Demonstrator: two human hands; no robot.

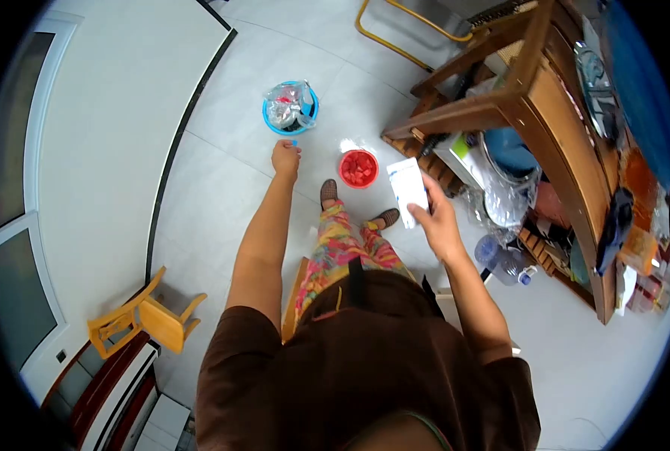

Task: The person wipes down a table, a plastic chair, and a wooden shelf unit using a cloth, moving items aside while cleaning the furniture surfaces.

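Clock hub = bowl [341, 174] on floor [226, 161], pieces [359, 170] in it. Bin [266, 114] at 10, plastic bag [282, 116] inside. Left grip [284, 160] at 9, just off bin's 6 side, scrap [294, 143] in fingers. Packet [406, 186] at 4, right grip [438, 223] on its far end. Bottles [512, 267] beyond, also 4, on floor. Rack [549, 98] at 3, basin [509, 152] in it. Shoes [329, 194] at 8 and 5. Chair [168, 325] at 8, well apart.

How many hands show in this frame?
2: the left hand, near the blue bin, with a small blue piece at its fingertips; the right hand, gripping a white pack. No others show.
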